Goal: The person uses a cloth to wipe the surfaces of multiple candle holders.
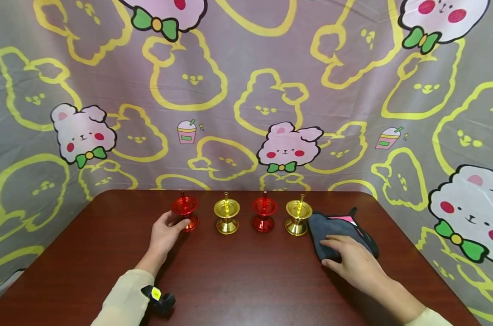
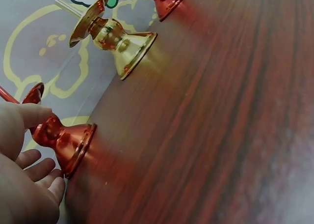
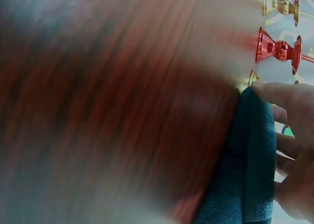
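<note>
"Red candle holder [image 1: 185, 206] at the left end: where is it exactly, and is a hand on it?"

"It stands upright on the surface [image 1: 238, 280], as the first of the row. The left hand [image 1: 163, 235] is at its left side, and the thumb reaches across its neck; whether it grips or only touches, I cannot tell."

"And what appears done?"

"Four holders stand apart in one row: next come a gold candle holder [image 1: 227, 222], a second red candle holder [image 1: 264, 222] and, at the right end, a second gold candle holder [image 1: 297, 222]. So I judge that the alternating row is formed."

"Then what remains?"

"I believe the work is not closed, because both hands are at the things. The right hand [image 1: 354, 262], with fingers relaxed and not clenched, is over the dark cloth pouch [image 1: 340, 226], just beside the last gold holder. If something is inside this pouch, the pictures do not show it."
</note>
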### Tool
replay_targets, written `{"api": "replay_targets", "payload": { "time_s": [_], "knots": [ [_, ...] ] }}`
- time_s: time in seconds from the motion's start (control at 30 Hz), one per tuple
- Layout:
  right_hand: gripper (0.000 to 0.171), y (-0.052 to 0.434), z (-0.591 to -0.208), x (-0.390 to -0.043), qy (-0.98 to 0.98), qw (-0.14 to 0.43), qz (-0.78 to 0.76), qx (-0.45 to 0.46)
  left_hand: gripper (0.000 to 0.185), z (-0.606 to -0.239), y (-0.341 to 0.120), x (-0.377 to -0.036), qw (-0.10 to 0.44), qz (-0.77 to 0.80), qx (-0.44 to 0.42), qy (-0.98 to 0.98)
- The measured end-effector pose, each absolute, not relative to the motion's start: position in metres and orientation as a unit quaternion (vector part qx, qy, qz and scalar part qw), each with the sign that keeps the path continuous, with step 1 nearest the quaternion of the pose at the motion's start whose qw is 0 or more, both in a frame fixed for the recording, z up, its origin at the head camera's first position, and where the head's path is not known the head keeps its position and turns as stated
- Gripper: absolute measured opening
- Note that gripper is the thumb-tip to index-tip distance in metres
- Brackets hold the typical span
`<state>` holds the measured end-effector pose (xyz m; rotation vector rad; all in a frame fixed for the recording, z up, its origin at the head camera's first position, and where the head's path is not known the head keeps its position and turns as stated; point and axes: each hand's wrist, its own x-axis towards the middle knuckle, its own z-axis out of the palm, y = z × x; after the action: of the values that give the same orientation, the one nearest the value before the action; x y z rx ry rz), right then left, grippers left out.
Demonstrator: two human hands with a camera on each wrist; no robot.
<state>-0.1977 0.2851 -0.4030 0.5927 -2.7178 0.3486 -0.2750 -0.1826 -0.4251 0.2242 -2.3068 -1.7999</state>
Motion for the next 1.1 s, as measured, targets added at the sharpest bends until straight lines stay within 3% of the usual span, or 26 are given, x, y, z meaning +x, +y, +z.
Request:
{"api": "replay_targets", "payload": {
  "time_s": [0.4, 0.83, 1.1],
  "knots": [
    [0.036, 0.283, -0.405, -0.205, -0.957, 0.157, 0.09, 0.228, 0.045, -0.425, -0.174, -0.284, 0.132, -0.596, 0.092, -0.787],
    [0.037, 0.284, -0.412, -0.208, -0.944, 0.194, 0.08, 0.256, 0.036, -0.428, -0.169, -0.293, 0.178, -0.593, 0.099, -0.779],
    [0.036, 0.285, -0.414, -0.209, -0.941, 0.206, 0.069, 0.261, 0.036, -0.428, -0.169, -0.294, 0.177, -0.595, 0.108, -0.776]
  ]
}}
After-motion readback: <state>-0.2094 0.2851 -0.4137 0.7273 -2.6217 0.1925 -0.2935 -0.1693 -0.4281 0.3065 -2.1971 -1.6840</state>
